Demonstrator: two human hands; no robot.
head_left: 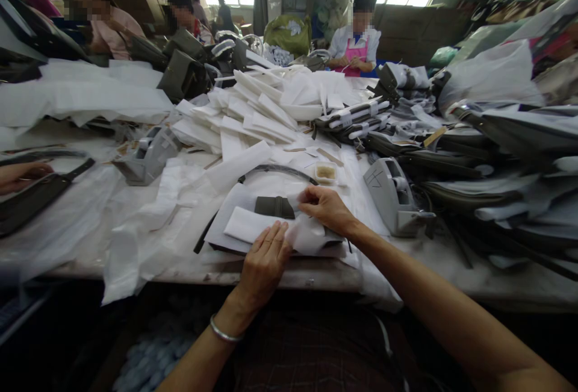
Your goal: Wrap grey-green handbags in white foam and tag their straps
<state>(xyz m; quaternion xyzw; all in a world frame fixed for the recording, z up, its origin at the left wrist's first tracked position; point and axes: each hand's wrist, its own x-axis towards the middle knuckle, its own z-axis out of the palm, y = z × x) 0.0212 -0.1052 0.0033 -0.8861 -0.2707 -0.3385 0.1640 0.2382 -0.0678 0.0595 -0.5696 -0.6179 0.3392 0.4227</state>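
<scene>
The bag (230, 251) lay on the surface (298, 274) directly beneath the fingers of both hands, its handle (277, 168) arching just beyond them. The left fingers (271, 240) were straight, side by side and gripping nothing; they rested flat on the near edge of a white pad (246, 225), probably so that it would not slide or lift. The right fingers (310, 193) were closed together and appeared to pinch the edge of a thin sheet (311, 234), perhaps to keep it taut against the left hand's pressure, though blur hid the exact contact. A dark piece (274, 206) with a band lay between the two sets of fingers, above the pad. To the right of the right fingers stood a dispenser (392, 196), and another dispenser (151, 154) stood well to the left of the left fingers, each seemingly placed within an arm's reach. A small tray (326, 172) sat just beyond the right fingers, with heaped foam (257, 109) farther off, likely kept there to leave working room. Far left, a co-worker's hand (27, 176) touched another dark bag (34, 205).
</scene>
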